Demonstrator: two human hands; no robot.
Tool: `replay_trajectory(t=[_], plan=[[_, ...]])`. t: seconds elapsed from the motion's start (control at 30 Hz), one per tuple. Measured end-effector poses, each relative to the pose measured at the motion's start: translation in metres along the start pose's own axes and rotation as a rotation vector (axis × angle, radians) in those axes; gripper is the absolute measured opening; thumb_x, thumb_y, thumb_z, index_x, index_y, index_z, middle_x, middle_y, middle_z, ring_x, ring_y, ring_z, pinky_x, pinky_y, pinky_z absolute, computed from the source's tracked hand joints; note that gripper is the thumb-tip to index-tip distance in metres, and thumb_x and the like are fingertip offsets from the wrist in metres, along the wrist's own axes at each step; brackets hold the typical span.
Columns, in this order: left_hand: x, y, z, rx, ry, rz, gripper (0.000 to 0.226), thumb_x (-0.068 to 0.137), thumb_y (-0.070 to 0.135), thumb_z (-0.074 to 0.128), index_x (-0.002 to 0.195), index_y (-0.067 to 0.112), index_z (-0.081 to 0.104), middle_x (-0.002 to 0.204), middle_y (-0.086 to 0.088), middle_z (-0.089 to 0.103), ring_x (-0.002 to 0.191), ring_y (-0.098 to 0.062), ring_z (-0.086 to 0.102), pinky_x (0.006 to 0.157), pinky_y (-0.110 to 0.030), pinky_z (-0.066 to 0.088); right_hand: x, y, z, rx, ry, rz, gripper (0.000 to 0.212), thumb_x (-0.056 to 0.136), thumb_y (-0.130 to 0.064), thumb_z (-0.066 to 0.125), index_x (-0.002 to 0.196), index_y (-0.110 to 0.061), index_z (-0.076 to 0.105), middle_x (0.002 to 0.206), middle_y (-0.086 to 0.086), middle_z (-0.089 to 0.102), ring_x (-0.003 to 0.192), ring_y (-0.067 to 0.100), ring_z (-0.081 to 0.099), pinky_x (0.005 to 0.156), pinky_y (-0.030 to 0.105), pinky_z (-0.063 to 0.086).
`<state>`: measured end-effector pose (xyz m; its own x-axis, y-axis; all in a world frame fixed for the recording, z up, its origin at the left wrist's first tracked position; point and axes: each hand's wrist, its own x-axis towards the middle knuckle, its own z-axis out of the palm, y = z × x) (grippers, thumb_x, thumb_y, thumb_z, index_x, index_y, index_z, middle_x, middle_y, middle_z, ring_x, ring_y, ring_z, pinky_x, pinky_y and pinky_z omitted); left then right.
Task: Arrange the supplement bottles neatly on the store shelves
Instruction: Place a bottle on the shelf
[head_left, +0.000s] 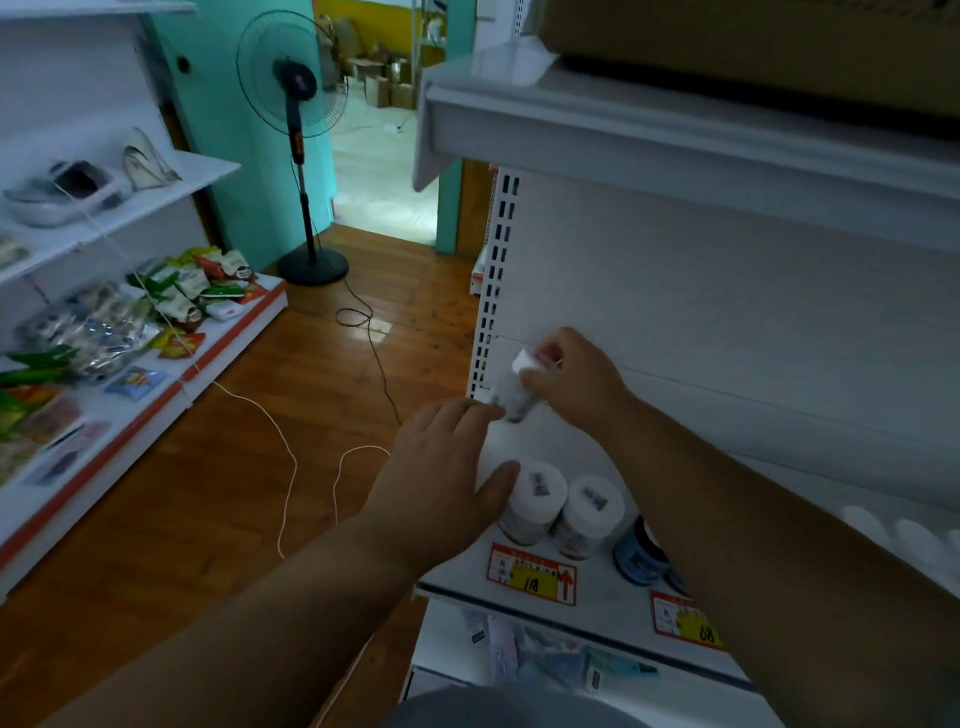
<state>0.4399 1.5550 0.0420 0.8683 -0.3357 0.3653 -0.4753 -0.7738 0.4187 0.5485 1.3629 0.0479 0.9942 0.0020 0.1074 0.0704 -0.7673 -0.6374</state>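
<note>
My right hand (574, 382) grips a small white-capped supplement bottle (511, 392), tilted, at the back left of the white shelf (613, 597). My left hand (447, 478) lies flat with straight fingers over the shelf's left end, its fingertips close to that bottle and its thumb against a white-lidded bottle (532, 501). A second white-lidded bottle (589, 514) stands right beside it. To their right a dark blue jar (639, 558) is partly hidden by my right forearm. More white lids (893, 530) show blurred at the far right.
Red price tags (532, 574) hang on the shelf edge. An upper shelf (675, 140) overhangs above. A standing fan (298, 156) and loose cables (291, 457) are on the wooden floor to the left. Snack packets (171, 296) fill the opposite shelving.
</note>
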Motion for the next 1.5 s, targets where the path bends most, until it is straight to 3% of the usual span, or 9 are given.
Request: replay_trajectory(t=[0.13, 0.33, 0.5, 0.93, 1.1, 1.2, 1.3, 1.4, 1.5], plan=[[-0.001, 0.002, -0.004, -0.167, 0.149, -0.103, 0.052, 0.088, 0.056, 0.045, 0.130, 0.026, 0.045, 0.124, 0.009, 0.049, 0.114, -0.003, 0.040, 0.094, -0.024, 0.034, -0.030, -0.024, -0.037, 0.521, 0.016, 0.166, 0.020, 0.089, -0.036, 0.064, 0.100, -0.019, 0.064, 0.093, -0.001, 0.066, 0.079, 0.013, 0.059, 0.064, 0.026, 0.044], [-0.008, 0.023, -0.008, -0.395, 0.162, -0.136, 0.057, 0.084, 0.063, 0.040, 0.129, 0.029, 0.044, 0.122, 0.014, 0.049, 0.111, -0.001, 0.044, 0.089, -0.026, 0.043, -0.075, -0.058, -0.069, 0.751, -0.077, 0.251, 0.039, 0.086, -0.047, 0.062, 0.088, -0.008, 0.064, 0.074, 0.004, 0.071, 0.073, 0.020, 0.069, 0.072, 0.038, 0.058], [-0.007, 0.040, -0.008, -0.497, 0.064, -0.148, 0.071, 0.073, 0.073, 0.043, 0.131, 0.033, 0.041, 0.122, 0.017, 0.049, 0.114, -0.001, 0.046, 0.095, -0.030, 0.045, -0.089, -0.065, -0.075, 0.490, 0.052, 0.127, 0.044, 0.081, -0.050, 0.067, 0.084, -0.008, 0.057, 0.068, 0.002, 0.067, 0.056, 0.013, 0.067, 0.047, 0.025, 0.050], [-0.012, 0.033, 0.000, -0.447, 0.022, -0.157, 0.074, 0.074, 0.078, 0.044, 0.132, 0.032, 0.043, 0.121, 0.017, 0.051, 0.113, 0.000, 0.044, 0.091, -0.018, 0.039, -0.082, -0.070, -0.077, 0.245, 0.096, 0.000, 0.048, 0.078, -0.058, 0.065, 0.070, -0.017, 0.041, 0.066, 0.003, 0.060, 0.056, 0.012, 0.067, 0.044, 0.028, 0.051], [-0.016, 0.023, 0.000, -0.276, 0.077, -0.237, 0.061, 0.077, 0.067, 0.046, 0.123, 0.027, 0.049, 0.113, 0.014, 0.049, 0.107, -0.004, 0.044, 0.087, -0.027, 0.044, -0.058, -0.072, -0.062, -0.026, 0.018, -0.038, 0.044, 0.082, -0.057, 0.063, 0.074, -0.019, 0.042, 0.081, 0.009, 0.064, 0.068, 0.023, 0.068, 0.053, 0.037, 0.056], [-0.022, 0.022, 0.004, -0.075, 0.026, -0.062, 0.043, 0.085, 0.056, 0.048, 0.117, 0.027, 0.052, 0.111, 0.013, 0.050, 0.103, -0.004, 0.042, 0.086, -0.022, 0.038, -0.041, -0.069, -0.047, -0.132, -0.022, -0.060, 0.044, 0.082, -0.056, 0.064, 0.077, -0.018, 0.043, 0.083, 0.011, 0.064, 0.070, 0.026, 0.065, 0.057, 0.039, 0.053], [-0.024, 0.019, 0.020, 0.128, -0.068, 0.193, 0.045, 0.087, 0.048, 0.047, 0.127, 0.026, 0.050, 0.129, 0.004, 0.054, 0.120, -0.016, 0.048, 0.105, -0.033, 0.038, -0.026, -0.071, -0.030, -0.238, -0.071, -0.092, 0.044, 0.083, -0.055, 0.065, 0.078, -0.017, 0.042, 0.085, 0.011, 0.063, 0.071, 0.025, 0.063, 0.062, 0.039, 0.051], [-0.024, 0.016, 0.032, 0.236, -0.116, 0.256, 0.054, 0.087, 0.048, 0.043, 0.136, 0.023, 0.047, 0.141, -0.001, 0.050, 0.132, -0.022, 0.045, 0.108, -0.035, 0.026, -0.013, -0.070, -0.013, -0.352, -0.131, -0.076, 0.049, 0.081, -0.060, 0.063, 0.075, -0.016, 0.043, 0.079, 0.007, 0.060, 0.063, 0.021, 0.060, 0.057, 0.037, 0.050], [-0.028, 0.009, 0.040, 0.228, -0.155, 0.278, 0.062, 0.085, 0.048, 0.053, 0.139, 0.021, 0.043, 0.142, 0.000, 0.048, 0.133, -0.022, 0.043, 0.110, -0.034, 0.019, -0.004, -0.061, 0.003, -0.414, -0.156, -0.066, 0.049, 0.079, -0.064, 0.063, 0.071, -0.021, 0.042, 0.071, 0.000, 0.054, 0.055, 0.012, 0.052, 0.049, 0.027, 0.037]])
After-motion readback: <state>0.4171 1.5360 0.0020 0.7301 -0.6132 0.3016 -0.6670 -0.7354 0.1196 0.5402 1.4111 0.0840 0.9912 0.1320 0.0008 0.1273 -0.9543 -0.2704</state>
